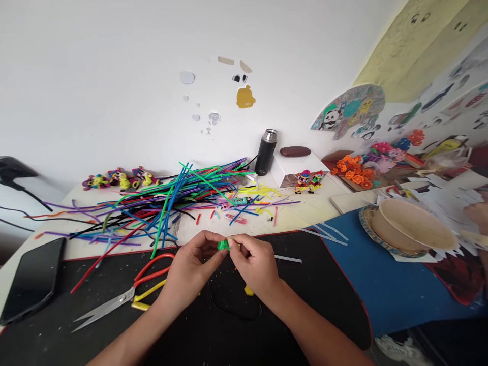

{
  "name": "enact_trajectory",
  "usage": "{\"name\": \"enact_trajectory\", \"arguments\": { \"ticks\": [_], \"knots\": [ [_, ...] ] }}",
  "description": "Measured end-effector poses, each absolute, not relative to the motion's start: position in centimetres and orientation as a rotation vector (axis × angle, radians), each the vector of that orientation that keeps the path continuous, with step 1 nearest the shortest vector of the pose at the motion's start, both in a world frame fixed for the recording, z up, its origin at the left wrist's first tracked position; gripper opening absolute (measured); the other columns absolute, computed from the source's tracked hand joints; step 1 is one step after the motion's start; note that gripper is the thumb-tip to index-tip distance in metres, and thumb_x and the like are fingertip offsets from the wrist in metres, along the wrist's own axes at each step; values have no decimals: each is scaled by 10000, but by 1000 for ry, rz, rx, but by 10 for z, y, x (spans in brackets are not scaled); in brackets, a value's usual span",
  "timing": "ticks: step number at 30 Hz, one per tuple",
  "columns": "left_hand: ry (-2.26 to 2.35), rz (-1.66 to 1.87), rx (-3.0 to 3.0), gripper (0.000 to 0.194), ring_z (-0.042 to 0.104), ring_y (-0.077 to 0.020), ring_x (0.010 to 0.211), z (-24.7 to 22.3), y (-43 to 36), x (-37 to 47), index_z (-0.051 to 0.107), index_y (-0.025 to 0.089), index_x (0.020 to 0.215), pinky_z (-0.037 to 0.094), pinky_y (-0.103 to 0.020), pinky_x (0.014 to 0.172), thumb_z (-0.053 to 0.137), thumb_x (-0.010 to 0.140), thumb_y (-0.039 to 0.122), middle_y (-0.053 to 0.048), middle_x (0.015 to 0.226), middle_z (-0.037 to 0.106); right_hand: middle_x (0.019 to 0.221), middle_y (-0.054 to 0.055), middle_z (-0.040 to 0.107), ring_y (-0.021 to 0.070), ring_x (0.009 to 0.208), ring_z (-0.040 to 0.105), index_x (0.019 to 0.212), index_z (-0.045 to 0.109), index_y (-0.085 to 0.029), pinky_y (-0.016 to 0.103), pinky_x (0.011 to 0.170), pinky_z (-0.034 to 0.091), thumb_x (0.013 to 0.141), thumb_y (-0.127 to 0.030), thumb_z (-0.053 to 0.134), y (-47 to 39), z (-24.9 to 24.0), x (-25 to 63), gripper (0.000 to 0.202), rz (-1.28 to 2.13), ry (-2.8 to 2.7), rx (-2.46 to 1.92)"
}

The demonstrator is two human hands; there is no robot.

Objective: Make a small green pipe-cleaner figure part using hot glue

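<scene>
A small green fuzzy piece (223, 245) is held between my two hands above the black mat (305, 305). My left hand (196, 259) pinches it from the left with thumb and fingers. From the right, my right hand (253, 259) grips its edge between thumb and forefinger. Red-handled scissors (122, 299) lie partly open on the mat, left of my left hand, beside a yellow-handled tool (150, 292) partly under my wrist. A yellow piece (248, 290) and a thin black cord (238, 318) lie below my hands.
Behind my hands spreads a pile of colourful pipe cleaners (183, 193). A phone (33, 279) lies at left. A black bottle (266, 152) and white box (293, 168) stand behind. At right are a bowl (415, 229) and another person's hand (476, 216).
</scene>
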State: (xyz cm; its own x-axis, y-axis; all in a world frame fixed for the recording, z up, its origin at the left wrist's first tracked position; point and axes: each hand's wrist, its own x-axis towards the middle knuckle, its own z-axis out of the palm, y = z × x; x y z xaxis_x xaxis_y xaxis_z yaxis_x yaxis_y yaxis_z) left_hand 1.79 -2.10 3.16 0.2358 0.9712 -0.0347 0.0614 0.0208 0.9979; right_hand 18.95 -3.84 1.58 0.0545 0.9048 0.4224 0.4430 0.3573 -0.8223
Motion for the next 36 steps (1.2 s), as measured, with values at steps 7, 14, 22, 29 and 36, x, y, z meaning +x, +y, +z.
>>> {"name": "enact_trajectory", "arguments": {
  "ticks": [7, 14, 22, 29, 36],
  "knots": [
    [1100, 997, 1394, 191, 792, -233, 904, 19, -20, 15, 726, 225, 995, 647, -332, 825, 797, 862, 342, -48, 976, 807, 505, -60, 460, 110, 450, 438, 892, 800, -175, 237, 503, 362, 996, -309, 621, -37, 11, 192, 246, 629, -1568, -1301],
    [1079, 1024, 1486, 138, 794, -217, 927, 14, -23, 14, 738, 239, 1002, 652, -328, 880, 762, 877, 293, -28, 992, 802, 508, -67, 452, 115, 464, 432, 897, 791, -182, 239, 534, 375, 982, -322, 621, -31, 14, 196, 235, 687, -1599, -1314],
    [1067, 972, 1498, 177, 796, -239, 933, 14, -21, 8, 752, 230, 1029, 652, -346, 863, 765, 877, 319, -52, 1012, 822, 541, -49, 609, 111, 474, 502, 944, 800, -205, 233, 544, 344, 975, -248, 649, -25, 25, 211, 160, 640, -1888, -1323],
    [942, 939, 1318, 244, 791, -235, 923, 18, -24, 9, 738, 207, 1003, 642, -334, 846, 835, 846, 367, -62, 978, 817, 751, 23, 794, 134, 591, 669, 979, 779, -196, 237, 603, 384, 1014, -207, 599, -20, 28, 216, 183, 423, -2085, -1136],
    [905, 981, 1232, 311, 778, -240, 898, 16, -22, 7, 754, 195, 987, 631, -350, 840, 884, 819, 422, -83, 944, 817, 578, -37, 657, 112, 496, 540, 970, 793, -214, 216, 532, 362, 999, -276, 618, -20, 31, 211, 188, 676, -1938, -1232]
  ]
}}
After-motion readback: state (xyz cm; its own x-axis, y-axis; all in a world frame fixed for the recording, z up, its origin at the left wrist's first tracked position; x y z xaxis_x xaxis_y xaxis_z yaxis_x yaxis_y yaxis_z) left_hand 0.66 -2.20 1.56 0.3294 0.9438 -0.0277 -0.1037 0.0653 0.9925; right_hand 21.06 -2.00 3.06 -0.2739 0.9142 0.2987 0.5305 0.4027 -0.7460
